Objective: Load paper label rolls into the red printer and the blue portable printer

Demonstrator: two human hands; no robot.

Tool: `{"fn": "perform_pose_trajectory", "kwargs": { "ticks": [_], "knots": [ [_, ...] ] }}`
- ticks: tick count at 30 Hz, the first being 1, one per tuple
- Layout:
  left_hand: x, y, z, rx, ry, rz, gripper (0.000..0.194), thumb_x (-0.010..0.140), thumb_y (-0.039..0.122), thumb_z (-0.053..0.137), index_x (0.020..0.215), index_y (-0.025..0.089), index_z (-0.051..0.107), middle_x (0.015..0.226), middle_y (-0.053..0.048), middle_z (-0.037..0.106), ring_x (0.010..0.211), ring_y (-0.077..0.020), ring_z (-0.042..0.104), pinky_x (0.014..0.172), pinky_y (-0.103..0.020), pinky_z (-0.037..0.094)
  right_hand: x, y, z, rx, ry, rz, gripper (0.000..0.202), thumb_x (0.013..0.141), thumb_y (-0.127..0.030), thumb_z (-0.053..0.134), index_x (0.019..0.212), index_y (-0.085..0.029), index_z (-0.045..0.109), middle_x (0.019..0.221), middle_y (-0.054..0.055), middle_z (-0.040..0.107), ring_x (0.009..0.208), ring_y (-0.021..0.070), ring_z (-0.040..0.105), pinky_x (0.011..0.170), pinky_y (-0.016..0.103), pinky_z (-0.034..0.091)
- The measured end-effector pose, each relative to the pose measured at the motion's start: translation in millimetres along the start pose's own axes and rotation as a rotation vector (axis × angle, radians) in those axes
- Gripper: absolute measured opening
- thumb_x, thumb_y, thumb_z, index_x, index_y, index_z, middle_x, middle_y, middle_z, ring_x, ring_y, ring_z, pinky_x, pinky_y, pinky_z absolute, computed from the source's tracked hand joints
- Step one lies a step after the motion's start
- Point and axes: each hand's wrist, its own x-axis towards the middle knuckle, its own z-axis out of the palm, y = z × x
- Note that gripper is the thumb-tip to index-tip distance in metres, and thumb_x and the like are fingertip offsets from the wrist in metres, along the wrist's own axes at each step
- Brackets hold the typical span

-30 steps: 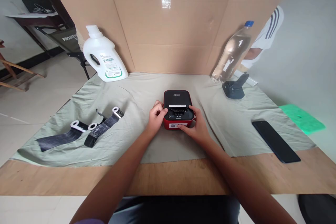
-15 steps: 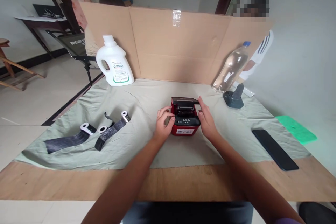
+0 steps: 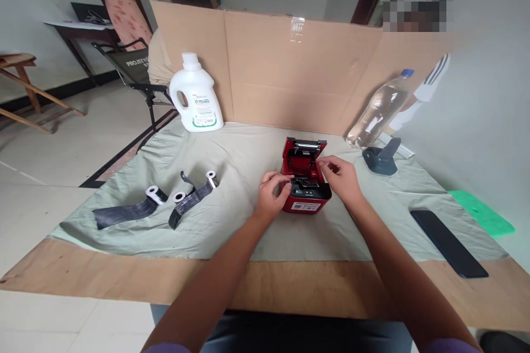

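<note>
**Finding: pinch and slip hazards at the open red-and-black device (image 3: pixel 308 198)**

The device sits near the middle of the cloth (image 3: pixel 256 149), between your hands, its lid (image 3: pixel 296 163) raised. Your left hand (image 3: pixel 272 195) has thumb and forefinger curled close together at the device's left side; your right hand (image 3: pixel 342 177) has bent fingers beside the lid's right edge. Whether either pinches anything cannot be told.

Should the lid be weakly supported, it could drop onto your fingers. Forcing it farther back could strain it or tip the device rearward. The wrinkled cloth promises doubtful grip; an uneven push may slide the body. The rolls (image 3: pixel 159 196), left and well apart, have strips (image 3: pixel 124 214) unwound: one snag could set them rolling.
</note>
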Motion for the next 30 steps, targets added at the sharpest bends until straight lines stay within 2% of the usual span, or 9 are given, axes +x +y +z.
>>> {"fn": "perform_pose_trajectory", "kwargs": {
  "ticks": [2, 4, 7, 9, 13, 19, 24, 28, 30],
  "knots": [
    [0.2, -0.1, 0.0, 0.004, 0.004, 0.001, 0.011, 0.092, 0.026, 0.059, 0.093, 0.023, 0.07, 0.102, -0.004, 0.077, 0.103, -0.021, 0.062, 0.096, -0.039, 0.052, 17.7, -10.4, -4.8, -0.145, -0.349, -0.053, 0.028, 0.088, -0.023, 0.054, 0.099, -0.019, 0.08, 0.094, 0.006, 0.078, 0.08, 0.021, 0.069, 0.078, 0.033, 0.054],
    [0.6, -0.4, -0.4, 0.004, -0.001, 0.001, 0.011, 0.092, 0.026, 0.06, 0.094, 0.023, 0.07, 0.102, -0.004, 0.078, 0.102, -0.021, 0.063, 0.096, -0.039, 0.053, 38.1, -22.2, -3.7, -0.287, -0.625, -0.082, 0.036, 0.085, -0.012, 0.05, 0.102, -0.02, 0.081, 0.103, 0.005, 0.079, 0.092, 0.0213, 0.071, 0.086, 0.03, 0.053],
    [1.6, -0.6, -1.5, -0.016, -0.016, 0.006, 0.01, 0.092, 0.025, 0.06, 0.095, 0.023, 0.07, 0.103, -0.003, 0.078, 0.101, -0.0206, 0.063, 0.096, -0.039, 0.053, 60.6, -39.5, 7.6, -0.465, -0.936, -0.115, 0.041, 0.081, -0.008, 0.05, 0.106, -0.021, 0.08, 0.106, 0.005, 0.079, 0.096, 0.0222, 0.072, 0.082, 0.028, 0.052],
    [2.2, -0.3, -2.3, -0.038, -0.024, 0.006, 0.01, 0.092, 0.026, 0.06, 0.095, 0.023, 0.069, 0.104, -0.003, 0.078, 0.103, -0.0203, 0.063, 0.096, -0.039, 0.053, 66.9, -49.0, 17.7, -0.631, -1.049, -0.12, 0.036, 0.08, -0.011, 0.056, 0.107, -0.02, 0.078, 0.102, 0.008, 0.078, 0.09, 0.0254, 0.073, 0.073, 0.03, 0.051],
    [2.6, 0.5, -3.0, -0.046, -0.039, -0.018, 0.012, 0.093, 0.028, 0.06, 0.095, 0.023, 0.07, 0.105, -0.003, 0.078, 0.105, -0.0209, 0.064, 0.098, -0.039, 0.052, 67.4, -61.1, 34.2, -0.893, -1.045, -0.111, 0.034, 0.078, -0.015, 0.062, 0.109, -0.018, 0.076, 0.098, 0.015, 0.077, 0.088, 0.0307, 0.072, 0.067, 0.032, 0.049],
    [2.7, 1.4, -3.4, -0.021, -0.056, -0.042, 0.014, 0.093, 0.028, 0.059, 0.099, 0.024, 0.071, 0.107, -0.001, 0.077, 0.106, -0.0208, 0.063, 0.101, -0.038, 0.05, 63.5, -59.6, 39.7, -0.94, -0.945, -0.057, 0.028, 0.081, -0.02, 0.062, 0.106, -0.017, 0.075, 0.106, 0.015, 0.075, 0.097, 0.0312, 0.07, 0.07, 0.033, 0.047],
    [3.2, 3.3, -3.7, 0.0, -0.058, -0.067, 0.013, 0.092, 0.027, 0.061, 0.1, 0.024, 0.071, 0.104, -0.001, 0.078, 0.106, -0.0213, 0.063, 0.104, -0.038, 0.049, 53.5, -55.7, 4.9, -0.616, -0.852, -0.142, 0.018, 0.081, -0.02, 0.058, 0.095, -0.017, 0.07, 0.097, 0.01, 0.073, 0.088, 0.0243, 0.068, 0.073, 0.031, 0.046],
    [3.7, 1.5, -2.5, 0.016, -0.064, -0.074, 0.013, 0.092, 0.026, 0.062, 0.1, 0.023, 0.071, 0.104, -0.001, 0.077, 0.105, -0.0208, 0.062, 0.104, -0.037, 0.049, 50.0, -73.3, -34.5, -0.294, -0.772, -0.042, 0.015, 0.082, -0.027, 0.058, 0.094, -0.024, 0.066, 0.086, 0.007, 0.071, 0.072, 0.0205, 0.064, 0.066, 0.032, 0.046],
    [3.8, 0.5, -2.1, 0.03, -0.071, -0.078, 0.014, 0.092, 0.027, 0.062, 0.101, 0.022, 0.072, 0.1, -0.002, 0.077, 0.105, -0.0211, 0.062, 0.102, -0.037, 0.049, 52.4, -89.1, -41.5, -0.125, -0.667, 0.008, 0.015, 0.082, -0.033, 0.061, 0.095, -0.027, 0.065, 0.08, 0.006, 0.069, 0.066, 0.0189, 0.06, 0.06, 0.032, 0.043]
  ]
}}
